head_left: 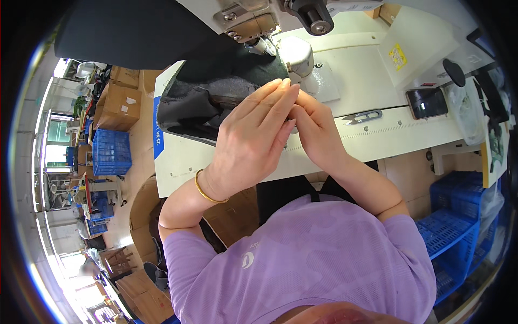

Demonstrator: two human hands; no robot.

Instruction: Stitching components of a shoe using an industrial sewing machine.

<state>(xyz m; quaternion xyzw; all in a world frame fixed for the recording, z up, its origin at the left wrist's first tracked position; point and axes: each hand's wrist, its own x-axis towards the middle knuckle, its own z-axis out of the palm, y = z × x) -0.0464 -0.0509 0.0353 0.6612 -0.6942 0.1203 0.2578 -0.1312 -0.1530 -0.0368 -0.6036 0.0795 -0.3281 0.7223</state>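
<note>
My left hand [251, 132], with a gold bangle at its wrist, reaches over the near right side of a dark fabric piece [199, 89]. Its fingers are pressed together, and the tips meet those of my right hand [315, 127]. The right fingers are bent inward, partly hidden behind the left. A small dark bit shows between the hands; what they pinch is covered. Folded and black at its near left end, the fabric runs up to the presser area [261, 46] of a sewing machine [297, 54], just beyond my fingertips.
Thread snips [362, 116] and a black phone [426, 102] lie on the white machine table [356, 137], right of my hands. Blue plastic crates [453, 227] stand at the lower right. Cardboard boxes [117, 105] and a blue basket [111, 152] occupy the left floor.
</note>
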